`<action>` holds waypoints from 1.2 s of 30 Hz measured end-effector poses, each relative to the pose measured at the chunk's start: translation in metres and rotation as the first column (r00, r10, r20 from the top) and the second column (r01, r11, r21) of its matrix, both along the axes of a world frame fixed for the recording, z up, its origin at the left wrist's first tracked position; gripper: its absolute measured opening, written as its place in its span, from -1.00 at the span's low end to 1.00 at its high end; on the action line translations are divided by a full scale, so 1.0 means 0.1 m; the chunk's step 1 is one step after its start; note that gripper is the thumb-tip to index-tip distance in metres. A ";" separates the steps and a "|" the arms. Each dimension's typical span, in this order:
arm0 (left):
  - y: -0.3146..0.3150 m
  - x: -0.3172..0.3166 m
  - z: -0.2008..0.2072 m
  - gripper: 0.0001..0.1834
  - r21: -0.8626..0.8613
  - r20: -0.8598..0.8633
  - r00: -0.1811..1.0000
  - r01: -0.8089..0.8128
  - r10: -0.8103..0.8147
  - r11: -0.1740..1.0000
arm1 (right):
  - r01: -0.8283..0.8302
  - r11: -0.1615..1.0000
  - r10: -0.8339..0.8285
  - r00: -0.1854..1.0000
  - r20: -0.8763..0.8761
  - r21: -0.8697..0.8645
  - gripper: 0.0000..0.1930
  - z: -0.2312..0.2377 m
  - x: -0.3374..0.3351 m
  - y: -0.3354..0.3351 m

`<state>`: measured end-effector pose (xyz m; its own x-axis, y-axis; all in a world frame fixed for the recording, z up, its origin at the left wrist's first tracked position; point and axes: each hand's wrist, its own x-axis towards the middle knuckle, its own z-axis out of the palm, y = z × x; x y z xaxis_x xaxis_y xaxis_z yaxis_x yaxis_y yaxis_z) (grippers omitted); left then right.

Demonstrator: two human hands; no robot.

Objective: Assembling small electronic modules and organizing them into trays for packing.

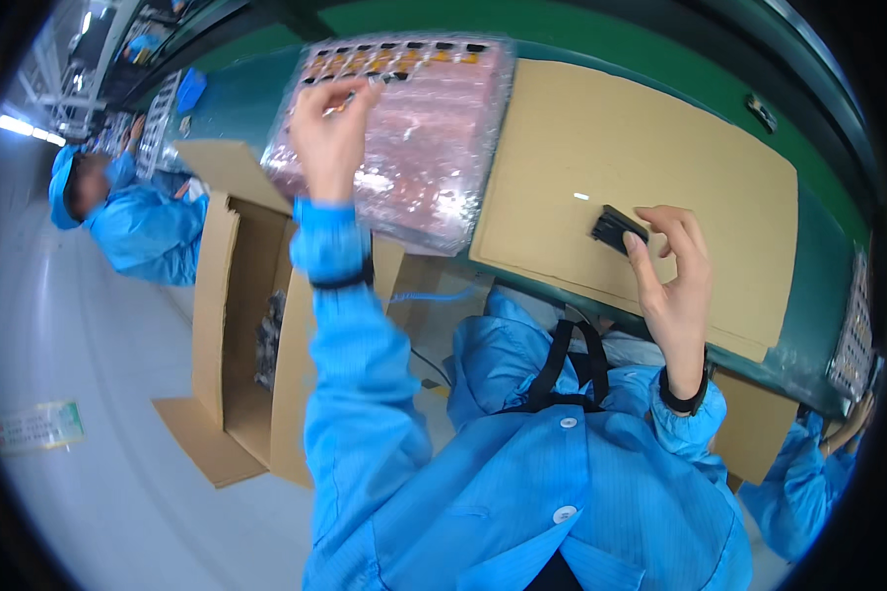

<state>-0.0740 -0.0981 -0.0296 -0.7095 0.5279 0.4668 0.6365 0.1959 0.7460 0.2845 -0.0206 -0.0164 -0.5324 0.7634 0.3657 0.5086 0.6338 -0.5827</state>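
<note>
My left hand (330,133) reaches over a clear plastic tray (419,177) with a pinkish tint, its fingertips pinched together at the rows of small parts. Whatever lies between those fingertips is too small to make out. Along the tray's far side run rows of small black and orange parts (409,57). My right hand (675,271) holds a small black rectangular block (619,228) by its edge, between thumb and fingers, above a flat cardboard sheet (552,128). A small whitish strip (581,196) shows on the sheet, left of the block.
An open cardboard box (256,433) with dark pieces inside stands at my left, below the green table (803,345). A small dark object (760,113) lies beyond the sheet. One co-worker in blue (153,231) sits far left; another person's blue sleeve (793,492) shows at lower right.
</note>
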 end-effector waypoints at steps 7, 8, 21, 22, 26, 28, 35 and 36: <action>-0.50 1.88 0.05 -0.63 -0.015 -0.453 0.806 0.422 -0.382 0.907 | -0.504 0.163 0.010 0.861 -0.509 -0.848 -0.76 -0.12 -0.13 0.15; -0.48 1.94 0.00 -0.59 -0.023 -0.526 0.741 0.479 -0.418 0.878 | -0.524 0.146 0.069 0.852 -0.520 -0.839 -0.77 -0.21 -0.09 0.16; -0.23 2.36 -0.39 -0.78 0.236 0.294 0.830 0.417 -0.474 0.878 | -0.600 0.199 -0.215 0.744 -0.632 -0.775 -0.82 -0.38 0.17 0.15; -0.20 2.38 -0.41 -0.78 0.234 0.296 0.829 0.419 -0.474 0.878 | -0.591 0.199 -0.283 0.729 -0.623 -0.782 -0.82 -0.39 0.17 0.15; -0.09 2.50 -0.45 -0.82 0.210 0.445 0.750 0.443 -0.489 0.871 | -0.600 0.261 -0.294 0.697 -0.655 -0.756 -0.83 -0.50 0.16 0.17; -0.05 2.54 -0.47 -0.83 0.276 0.492 0.718 0.409 -0.493 0.870 | -0.623 0.247 -0.291 0.683 -0.670 -0.742 -0.83 -0.54 0.15 0.18; 0.03 2.56 -0.52 -0.86 0.252 0.489 0.743 0.382 -0.458 0.889 | -0.567 0.273 -0.336 0.701 -0.629 -0.777 -0.84 -0.58 0.14 0.18; 0.03 2.57 -0.52 -0.86 0.234 0.486 0.751 0.382 -0.448 0.894 | -0.562 0.296 -0.338 0.695 -0.635 -0.773 -0.84 -0.59 0.14 0.18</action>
<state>0.1827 -0.0950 -0.0817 -0.5828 0.7942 0.1721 0.1502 -0.1029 0.9833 0.2986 -0.0028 -0.0753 -0.6346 0.7325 -0.2463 -0.2639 -0.5049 -0.8219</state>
